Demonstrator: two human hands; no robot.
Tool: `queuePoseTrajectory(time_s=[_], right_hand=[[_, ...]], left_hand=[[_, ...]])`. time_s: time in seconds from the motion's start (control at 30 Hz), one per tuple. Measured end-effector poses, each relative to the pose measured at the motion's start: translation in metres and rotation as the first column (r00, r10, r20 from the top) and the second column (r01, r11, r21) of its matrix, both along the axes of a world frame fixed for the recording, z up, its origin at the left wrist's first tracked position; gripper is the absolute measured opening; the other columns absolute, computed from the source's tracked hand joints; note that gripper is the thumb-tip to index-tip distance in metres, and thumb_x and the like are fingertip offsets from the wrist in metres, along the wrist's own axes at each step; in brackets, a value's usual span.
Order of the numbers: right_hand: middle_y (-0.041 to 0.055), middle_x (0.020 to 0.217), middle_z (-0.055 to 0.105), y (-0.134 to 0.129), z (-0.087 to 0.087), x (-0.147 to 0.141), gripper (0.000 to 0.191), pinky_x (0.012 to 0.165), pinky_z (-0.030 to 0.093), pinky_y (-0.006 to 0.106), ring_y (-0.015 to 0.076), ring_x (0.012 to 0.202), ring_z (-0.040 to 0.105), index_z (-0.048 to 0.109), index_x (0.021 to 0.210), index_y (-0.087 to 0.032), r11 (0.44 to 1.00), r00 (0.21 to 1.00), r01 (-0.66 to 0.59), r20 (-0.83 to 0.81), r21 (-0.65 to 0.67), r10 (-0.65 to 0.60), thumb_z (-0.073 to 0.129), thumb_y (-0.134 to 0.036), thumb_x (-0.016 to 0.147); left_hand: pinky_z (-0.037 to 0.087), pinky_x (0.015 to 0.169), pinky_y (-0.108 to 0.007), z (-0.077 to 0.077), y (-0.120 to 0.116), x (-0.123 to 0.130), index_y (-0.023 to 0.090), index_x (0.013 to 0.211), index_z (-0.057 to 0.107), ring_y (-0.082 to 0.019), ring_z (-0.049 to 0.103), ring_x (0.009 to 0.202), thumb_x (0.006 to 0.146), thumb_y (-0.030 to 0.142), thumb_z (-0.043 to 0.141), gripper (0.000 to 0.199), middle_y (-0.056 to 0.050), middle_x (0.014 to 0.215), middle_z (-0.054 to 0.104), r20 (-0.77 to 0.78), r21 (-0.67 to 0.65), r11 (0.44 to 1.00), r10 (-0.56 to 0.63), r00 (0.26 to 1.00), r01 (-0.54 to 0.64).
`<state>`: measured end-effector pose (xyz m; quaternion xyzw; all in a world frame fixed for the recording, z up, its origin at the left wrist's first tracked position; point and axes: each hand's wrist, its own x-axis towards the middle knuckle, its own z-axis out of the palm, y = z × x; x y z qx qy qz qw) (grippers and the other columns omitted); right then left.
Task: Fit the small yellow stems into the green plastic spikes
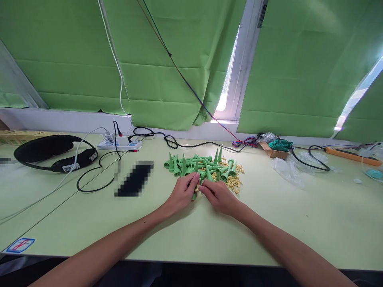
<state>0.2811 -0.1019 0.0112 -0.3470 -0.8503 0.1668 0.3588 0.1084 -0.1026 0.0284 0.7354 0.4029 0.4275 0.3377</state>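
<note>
My left hand is closed around a green cone-shaped piece, whose lower end shows below the fingers. Close beside it, my right hand pinches a small yellow piece at the fingertips; the fingers partly hide it. Just beyond both hands lies a pile of green cones, some upright and others on their sides. Small yellow pieces are spread among the cones and along the pile's right side.
Black headphones, a power strip and a pixelated dark object lie left. At the right are an open cardboard box, clear plastic bags and an orange bar. Cables run along the back.
</note>
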Motion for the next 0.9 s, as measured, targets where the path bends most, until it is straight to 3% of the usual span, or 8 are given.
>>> queuePoseTrajectory(time_s=[0.17,0.37,0.7,0.9], right_hand=[[-0.0057,0.056,0.035,-0.001,0.0021,0.0,0.036,0.053,0.025,0.025,0.01,0.05,0.028,0.041,0.069,-0.021,1.0,1.0,0.008,-0.009,-0.023,-0.008,0.038,-0.037,0.101],[-0.0074,0.056,0.043,-0.0058,0.0043,0.0024,0.015,0.054,0.029,0.023,0.0098,0.049,0.037,0.053,0.096,-0.02,0.997,0.999,-0.032,-0.04,-0.072,0.029,0.048,-0.035,0.096],[-0.006,0.057,0.035,-0.0014,-0.0002,0.0021,0.031,0.053,0.024,0.024,0.0095,0.051,0.027,0.038,0.069,-0.02,0.999,0.999,-0.043,0.005,-0.032,0.043,0.043,-0.03,0.099],[-0.0057,0.056,0.034,-0.0003,0.0021,0.0018,0.039,0.055,0.024,0.025,0.0093,0.051,0.027,0.037,0.066,-0.02,0.998,0.998,-0.002,0.059,-0.064,0.006,0.037,-0.035,0.102]], left_hand=[[0.034,0.052,-0.025,0.0001,0.0,0.0001,0.02,0.068,0.04,-0.011,0.04,0.048,0.099,0.045,0.037,0.041,0.006,0.054,0.039,-0.009,0.008,1.0,0.011,1.0,-0.011],[0.035,0.054,-0.025,0.0044,-0.0011,-0.0004,0.019,0.069,0.042,-0.011,0.041,0.05,0.1,0.044,0.037,0.04,0.005,0.056,0.041,-0.012,0.014,1.0,0.023,1.0,-0.023],[0.037,0.047,-0.021,-0.0044,0.0005,0.0001,0.019,0.069,0.045,-0.01,0.04,0.053,0.098,0.049,0.037,0.043,0.005,0.061,0.039,0.021,-0.079,0.996,-0.033,0.999,0.034],[0.037,0.05,-0.021,-0.0049,0.0012,0.0015,0.018,0.067,0.043,-0.01,0.039,0.057,0.098,0.047,0.039,0.043,0.003,0.063,0.041,-0.001,-0.036,0.999,-0.028,1.0,0.028]])
